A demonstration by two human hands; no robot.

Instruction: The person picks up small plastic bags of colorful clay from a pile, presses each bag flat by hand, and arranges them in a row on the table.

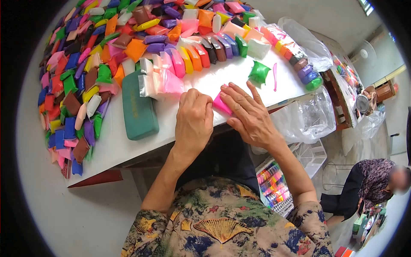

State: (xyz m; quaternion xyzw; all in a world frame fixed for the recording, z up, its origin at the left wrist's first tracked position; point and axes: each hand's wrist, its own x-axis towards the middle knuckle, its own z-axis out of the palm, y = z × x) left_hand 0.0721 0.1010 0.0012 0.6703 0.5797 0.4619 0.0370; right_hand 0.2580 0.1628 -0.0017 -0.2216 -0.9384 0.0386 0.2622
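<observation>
My left hand (195,118) is closed at the table's front edge, fingers curled in. Whatever it may hold is hidden. Just right of it, a bright pink clay packet (221,105) lies on the white table, partly covered by my right hand (250,113). That hand's fingers are stretched out, their tips resting on the packet. Beyond my right hand sit a green clay packet (260,72) and a thin pink modelling tool (275,77). A stack of pale and pink packets (165,81) stands behind my left hand, beside a dark green case (139,109).
A large heap of coloured packets (90,85) covers the table's left and back. A curved row of packets (205,53) runs across the middle. Clear plastic bags (306,118) hang at the right edge. Below is a white basket (314,158). Another person (372,184) sits at lower right.
</observation>
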